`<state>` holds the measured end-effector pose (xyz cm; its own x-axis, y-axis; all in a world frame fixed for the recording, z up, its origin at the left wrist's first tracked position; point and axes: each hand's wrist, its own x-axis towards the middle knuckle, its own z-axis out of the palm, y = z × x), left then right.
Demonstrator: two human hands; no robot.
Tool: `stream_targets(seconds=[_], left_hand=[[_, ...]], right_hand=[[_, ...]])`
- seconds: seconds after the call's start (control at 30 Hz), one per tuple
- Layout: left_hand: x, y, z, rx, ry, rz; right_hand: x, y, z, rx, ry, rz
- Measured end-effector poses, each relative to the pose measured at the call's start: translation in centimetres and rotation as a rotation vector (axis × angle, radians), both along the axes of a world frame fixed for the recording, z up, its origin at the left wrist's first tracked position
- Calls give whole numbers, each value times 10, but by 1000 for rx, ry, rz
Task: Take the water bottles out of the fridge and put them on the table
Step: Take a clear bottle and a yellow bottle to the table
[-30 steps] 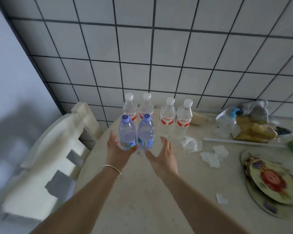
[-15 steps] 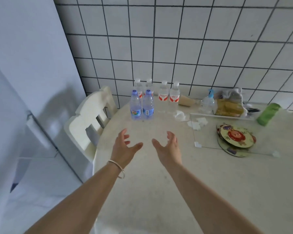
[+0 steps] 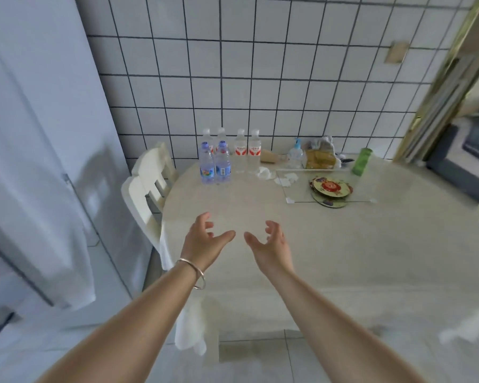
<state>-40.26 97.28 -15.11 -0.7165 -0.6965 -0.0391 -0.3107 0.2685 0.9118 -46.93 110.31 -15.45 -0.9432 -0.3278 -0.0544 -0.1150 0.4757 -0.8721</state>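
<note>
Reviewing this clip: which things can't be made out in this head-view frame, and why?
- Label text on the six water bottles: too small and soft in the head view.
- The rear white-capped bottles behind the two blue-capped ones: mostly hidden.
- Bag contents by the wall: blurred.
- Fridge interior: not shown, cut off at the left edge.
- Doorway area: motion-blurred.

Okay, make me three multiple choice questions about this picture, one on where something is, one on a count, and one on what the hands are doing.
1. Where do the water bottles stand?
A. at the table's far edge by the tiled wall
B. on the chair
C. on the floor

2. How many bottles have blue caps?
A. none
B. two
C. five

3. What do the hands hold?
A. a bottle each
B. one bottle together
C. nothing

Answers: 1 A, they are grouped on the table near the wall. 2 B, the two front ones; four behind have white caps. 3 C, left hand and right hand hang empty, fingers loosely curled.
</note>
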Motion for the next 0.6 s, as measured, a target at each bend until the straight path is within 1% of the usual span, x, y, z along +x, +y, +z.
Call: stream_targets(seconds=[0.13,0.27,0.37,0.5,0.6], left_hand=[[62,7,-4,-1,-30,-115],[124,8,1,1,-32,-141],[165,7,9,-9,4,-121],[220,4,15,-22,76,-63],[258,-7,19,-16,122,31]], right_hand=[[73,13,8,35,37,-31],[144,24,18,86,77,16],[185,25,24,84,124,72],[226,16,29,78,138,133],[251,3,34,74,135,178]])
